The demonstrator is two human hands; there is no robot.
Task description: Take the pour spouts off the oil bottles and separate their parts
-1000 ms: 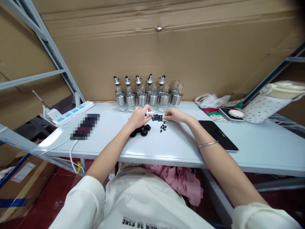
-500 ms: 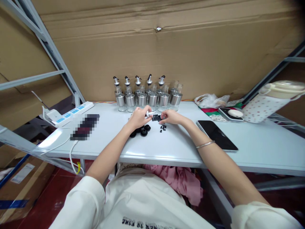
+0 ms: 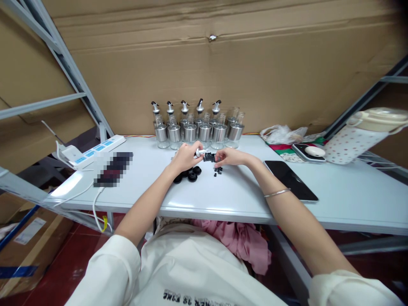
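My left hand (image 3: 188, 156) is closed around a small silver-white pourer spout (image 3: 200, 152), its narrow end pointing right. Close by, my right hand (image 3: 231, 157) has its thumb and fingertips pinched together over the right end of a row of small black pieces (image 3: 208, 157). Whatever lies between those fingertips is hidden. A few loose black bits (image 3: 218, 171) lie just below the right fingers. Round black caps (image 3: 192, 176) are gathered under and beside my left wrist, partly covered by it.
Glass bottles with steel sleeves (image 3: 190, 133) stand in rows at the back, several topped with black-and-silver pourers (image 3: 185, 107). A tablet (image 3: 290, 180) lies right of my forearm. Farther out are a dotted jug (image 3: 357, 140), a plastic bag (image 3: 283, 134) and a power strip (image 3: 98, 151).
My right hand has shifted very slightly to the right over the black pieces. The left hand and its spout keep nearly the same place.
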